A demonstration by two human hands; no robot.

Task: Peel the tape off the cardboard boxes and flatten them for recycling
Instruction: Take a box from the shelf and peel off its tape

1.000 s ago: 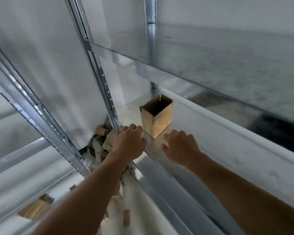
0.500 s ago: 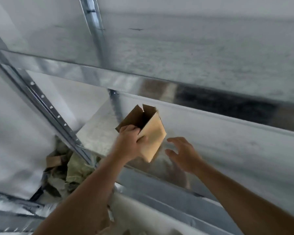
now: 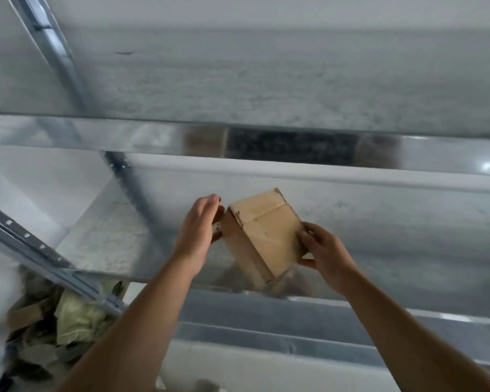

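Note:
A small brown cardboard box point(image 3: 266, 233) hangs tilted in the air above the metal shelf point(image 3: 105, 244), its closed seamed side turned toward me. My right hand point(image 3: 320, 250) grips its right edge, fingers wrapped around the lower corner. My left hand point(image 3: 200, 227) is against the box's left side, fingers straight and pressed on the hidden face. Any tape on the box is too blurred to make out.
A second metal shelf point(image 3: 238, 89) runs across just above the box, with a slotted upright post point(image 3: 54, 49) at the left. A heap of crumpled paper and cardboard scraps point(image 3: 63, 321) lies on the floor at the lower left.
The box has been lifted off the shelf, turned over and carried right. My right hand, empty before, has taken hold of it; my left hand has shifted to its side.

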